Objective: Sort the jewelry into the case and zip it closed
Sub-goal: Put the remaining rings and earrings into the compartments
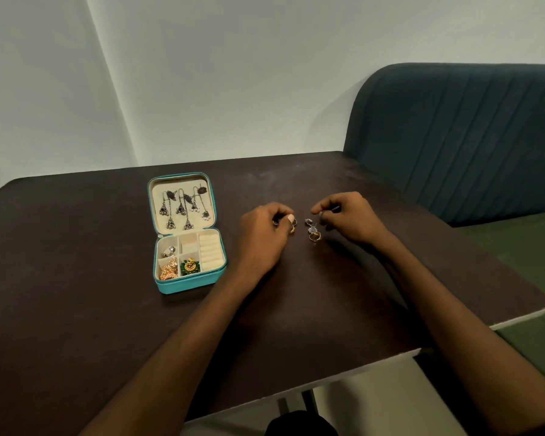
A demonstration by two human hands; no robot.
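Observation:
A teal jewelry case (188,283) lies open on the dark table (76,294). Its lid holds several dark dangling earrings (183,206). The compartments below hold silver, gold (169,269) and green-gold pieces (190,265); the ring rolls (209,250) at the right look bare. Right of the case, my left hand (261,237) has its fingers curled round small rings (291,228). My right hand (350,218) pinches a small piece between thumb and forefinger. Between the hands lie a silver stone piece (310,226) and a gold ring (314,236).
A dark teal padded seat back (469,136) stands behind the table's right end, with a green cushion (532,247) beside it. Pale walls meet in a corner at the back left. The table's front edge runs diagonally at the lower right.

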